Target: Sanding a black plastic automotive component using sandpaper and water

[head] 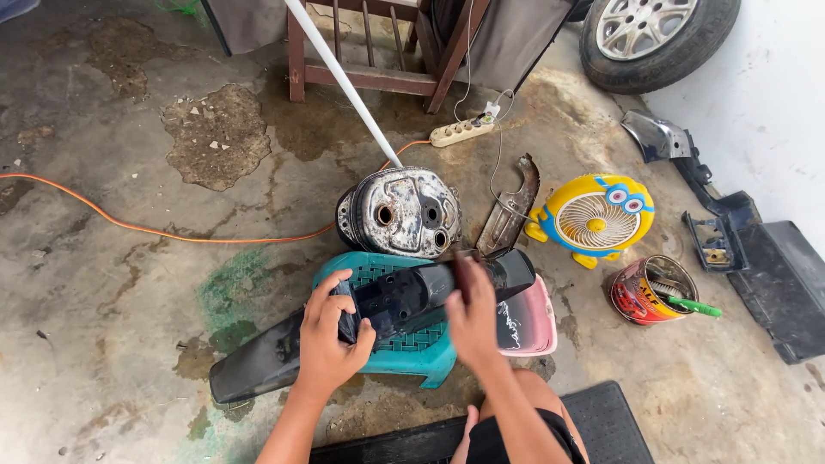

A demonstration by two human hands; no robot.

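Left hand: your left hand (331, 339) is clenched around the middle of the one long black mudguard (378, 314), fingers wrapped over its near edge.
Right hand: your right hand (471, 316) presses a small dark sanding block (468, 268) flat against the mudguard's right half; the fingers grasp the block from above.
Mudguard: it lies slantwise across the one teal plastic stool (404, 348), its left end overhanging down to the concrete floor (112, 344), its right end reaching over the one pink stool (531, 322) just beside the teal one.
Behind the stools: one bare metal tank shell (402, 210) stands touching the teal stool's far edge; one curved rusty panel (509, 210) lies just to its right.
Right of the stools: one yellow fan (595, 219), and one opened paint tin (649, 290) with a green-handled brush (692, 307) across its rim.
Far side: one wooden chair frame (378, 51), one white pole (344, 82), one power strip (462, 131), one car wheel (657, 34).
Cords: one orange cable (129, 225) runs across the floor from the left edge to the tank shell.
Open room: the floor left of the stools is open apart from that cable; the right is crowded, with black bumper parts (748, 249) along the white wall.
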